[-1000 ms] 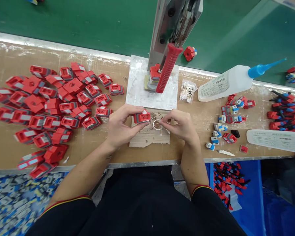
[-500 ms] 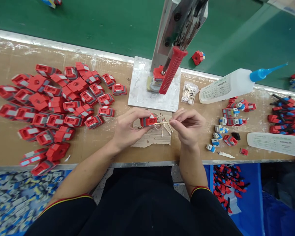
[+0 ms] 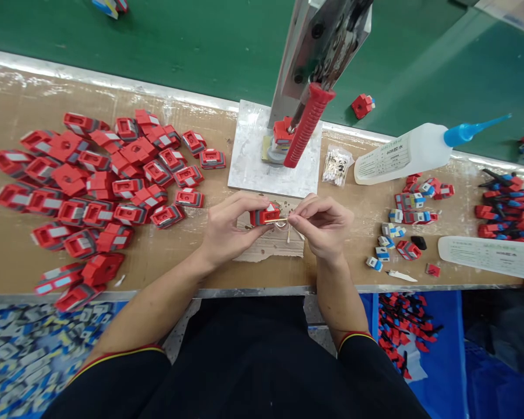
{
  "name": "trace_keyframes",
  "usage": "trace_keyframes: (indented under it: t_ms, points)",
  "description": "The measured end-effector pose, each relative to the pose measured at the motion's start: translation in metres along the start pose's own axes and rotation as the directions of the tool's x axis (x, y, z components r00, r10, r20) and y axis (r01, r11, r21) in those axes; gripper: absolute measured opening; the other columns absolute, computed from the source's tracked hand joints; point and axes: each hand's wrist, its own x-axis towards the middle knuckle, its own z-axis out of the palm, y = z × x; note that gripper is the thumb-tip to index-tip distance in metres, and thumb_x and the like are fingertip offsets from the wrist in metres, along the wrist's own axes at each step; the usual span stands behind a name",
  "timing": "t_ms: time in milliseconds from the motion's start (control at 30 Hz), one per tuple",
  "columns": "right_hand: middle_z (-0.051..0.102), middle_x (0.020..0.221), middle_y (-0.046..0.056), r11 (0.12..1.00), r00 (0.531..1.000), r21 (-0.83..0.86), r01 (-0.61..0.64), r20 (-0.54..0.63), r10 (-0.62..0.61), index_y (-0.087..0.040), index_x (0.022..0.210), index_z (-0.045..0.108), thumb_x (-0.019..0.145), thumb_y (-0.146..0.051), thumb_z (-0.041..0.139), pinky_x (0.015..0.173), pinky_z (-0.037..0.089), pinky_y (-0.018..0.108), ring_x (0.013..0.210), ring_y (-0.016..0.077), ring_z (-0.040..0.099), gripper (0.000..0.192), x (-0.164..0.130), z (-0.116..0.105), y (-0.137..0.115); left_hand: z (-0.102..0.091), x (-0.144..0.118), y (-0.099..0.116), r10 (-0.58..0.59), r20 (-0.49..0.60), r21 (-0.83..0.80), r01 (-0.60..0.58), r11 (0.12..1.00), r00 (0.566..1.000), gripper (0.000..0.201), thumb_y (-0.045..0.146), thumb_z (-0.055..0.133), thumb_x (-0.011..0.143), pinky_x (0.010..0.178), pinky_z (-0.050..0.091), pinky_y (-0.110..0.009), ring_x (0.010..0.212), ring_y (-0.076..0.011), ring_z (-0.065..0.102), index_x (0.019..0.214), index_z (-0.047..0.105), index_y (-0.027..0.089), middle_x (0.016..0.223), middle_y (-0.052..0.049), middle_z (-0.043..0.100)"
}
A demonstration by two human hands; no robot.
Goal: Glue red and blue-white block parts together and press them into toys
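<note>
- One red block is pinched in the left hand; one thin stick is gripped by the right hand.
- Two glue bottles lie on the bench.
- Since half a second earlier, the stick's tip has closed onto the block.

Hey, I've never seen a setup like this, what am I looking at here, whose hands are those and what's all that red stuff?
This is one view from a camera worn on a person's head, looking down at their own bare hands over a workbench. The left hand grips a small red plastic part. The right hand pinches a thin stick whose tip meets that part. To the left lies a pile of similar red parts. Behind the hands stands a hand press with a red-handled lever. On the right lies a white glue bottle with a blue nozzle, near smaller red and blue pieces.
</note>
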Motion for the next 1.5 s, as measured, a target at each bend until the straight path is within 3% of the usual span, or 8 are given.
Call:
trace_keyframes:
  t_ms: [167, 367, 600, 700, 800, 900, 1333, 1500]
  points:
    - [0.073, 0.061, -0.001, 0.999, 0.999, 0.011, 0.047, -0.003, -0.047, -0.025, 0.069, 0.063, 0.086, -0.042, 0.087, 0.051, 0.048, 0.029, 0.055, 0.0144, 0.066, 0.034, 0.002, -0.007, 0.000, -0.001, 0.001, 0.000, 0.032, -0.030, -0.018, -0.032, 0.999, 0.999, 0.025, 0.028, 0.090, 0.085, 0.085, 0.069, -0.037, 0.094, -0.0216, 0.081, 0.106, 0.077, 0.025, 0.101, -0.005, 0.084]
    - [0.071, 0.059, -0.001, 0.998, 0.999, -0.060, 0.036, -0.010, -0.037, -0.025, 0.066, 0.062, 0.084, -0.047, 0.087, 0.049, 0.049, 0.030, 0.053, 0.0149, 0.065, 0.037, 0.004, -0.014, 0.000, -0.003, 0.001, -0.002, 0.027, -0.029, -0.020, -0.028, 0.999, 0.999, 0.025, 0.026, 0.091, 0.084, 0.085, 0.069, -0.037, 0.094, -0.0222, 0.082, 0.105, 0.078, 0.026, 0.101, -0.005, 0.083]
    - [0.071, 0.060, -0.002, 0.991, 0.990, -0.025, 0.133, -0.044, -0.134, -0.025, 0.069, 0.064, 0.086, -0.037, 0.087, 0.051, 0.050, 0.028, 0.055, 0.0144, 0.066, 0.031, 0.005, -0.028, 0.001, -0.005, 0.001, -0.003, 0.025, -0.043, 0.019, -0.024, 1.000, 0.999, 0.023, 0.029, 0.090, 0.085, 0.085, 0.069, -0.036, 0.093, -0.0209, 0.081, 0.104, 0.078, 0.025, 0.102, -0.005, 0.083]
    - [0.072, 0.064, -0.001, 0.986, 0.989, -0.135, 0.093, 0.124, -0.076, -0.024, 0.071, 0.066, 0.084, -0.032, 0.088, 0.053, 0.050, 0.029, 0.057, 0.0147, 0.066, 0.027, 0.007, -0.040, 0.003, -0.008, 0.002, -0.005, 0.003, -0.028, 0.066, -0.001, 0.998, 1.000, 0.022, 0.033, 0.089, 0.086, 0.085, 0.069, -0.038, 0.094, -0.0217, 0.080, 0.103, 0.078, 0.025, 0.102, -0.005, 0.083]
    - [0.074, 0.069, -0.001, 0.955, 0.948, -0.286, 0.081, 0.317, 0.015, -0.023, 0.073, 0.070, 0.086, -0.025, 0.085, 0.057, 0.050, 0.028, 0.057, 0.0127, 0.063, 0.020, 0.009, -0.045, 0.007, -0.010, 0.003, -0.007, -0.024, -0.031, 0.084, 0.026, 0.996, 0.999, 0.022, 0.036, 0.090, 0.085, 0.087, 0.068, -0.039, 0.094, -0.0217, 0.079, 0.101, 0.078, 0.025, 0.101, -0.005, 0.082]
    - [0.076, 0.071, -0.001, 0.932, 0.925, -0.348, 0.098, 0.377, 0.044, -0.023, 0.075, 0.071, 0.089, -0.023, 0.080, 0.060, 0.049, 0.027, 0.058, 0.0117, 0.060, 0.016, 0.009, -0.042, 0.011, -0.012, 0.003, -0.008, -0.026, -0.029, 0.102, 0.029, 0.994, 0.999, 0.022, 0.034, 0.089, 0.085, 0.088, 0.068, -0.038, 0.094, -0.0209, 0.078, 0.101, 0.078, 0.026, 0.101, -0.004, 0.080]
    - [0.074, 0.070, -0.002, 0.925, 0.925, -0.368, 0.098, 0.377, 0.052, -0.023, 0.074, 0.071, 0.087, -0.020, 0.082, 0.057, 0.043, 0.026, 0.057, 0.0105, 0.056, 0.017, 0.010, -0.044, 0.012, -0.011, 0.004, -0.007, 0.018, 0.003, 0.132, -0.019, 0.991, 1.000, 0.019, 0.027, 0.087, 0.086, 0.086, 0.067, -0.036, 0.095, -0.0203, 0.078, 0.104, 0.078, 0.026, 0.103, -0.003, 0.081]
    - [0.073, 0.066, -0.003, 0.994, 0.987, -0.097, 0.055, 0.156, -0.039, -0.024, 0.072, 0.069, 0.083, -0.023, 0.089, 0.053, 0.046, 0.027, 0.058, 0.0129, 0.065, 0.023, 0.007, -0.037, 0.004, -0.008, 0.003, -0.005, 0.030, 0.020, 0.142, -0.032, 0.989, 0.999, 0.019, 0.031, 0.086, 0.088, 0.084, 0.066, -0.034, 0.093, -0.0197, 0.078, 0.103, 0.078, 0.024, 0.102, -0.004, 0.082]
